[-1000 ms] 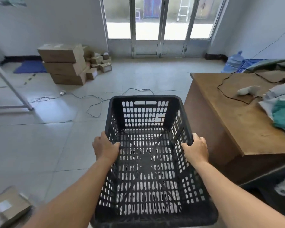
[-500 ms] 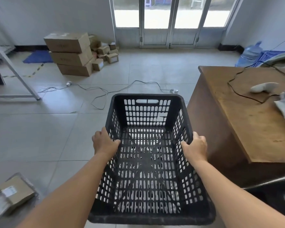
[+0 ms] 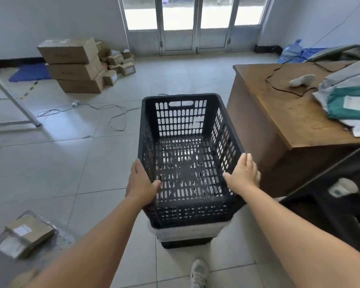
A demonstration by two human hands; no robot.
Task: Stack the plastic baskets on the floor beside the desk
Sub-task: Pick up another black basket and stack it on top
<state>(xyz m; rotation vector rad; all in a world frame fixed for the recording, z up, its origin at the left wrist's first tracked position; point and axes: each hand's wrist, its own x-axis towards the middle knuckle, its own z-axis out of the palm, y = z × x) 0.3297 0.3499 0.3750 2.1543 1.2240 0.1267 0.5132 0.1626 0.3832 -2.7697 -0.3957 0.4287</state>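
On the tiled floor [image 3: 50, 167] beside the wooden desk [image 3: 279, 121], a black plastic basket [image 3: 187, 154] sits on top of a stack of baskets.

The left hand [image 3: 140, 183] grips the basket's left rim, thumb hooked inside the wall and fingers down the outside; the right hand [image 3: 244, 175] lies flatter against the right rim with fingers extended and thumb inside, so whether it truly clasps is hard to tell. Under the black basket the edge of a white basket [image 3: 187, 231] shows, and beneath that another dark one [image 3: 185, 244]. A grey sneaker [image 3: 199, 273] stands just behind the stack. Farther off lie stacked cardboard boxes [image 3: 75, 65] and loose cables [image 3: 104, 109]; a taped parcel [image 3: 27, 233] lies near the left forearm.
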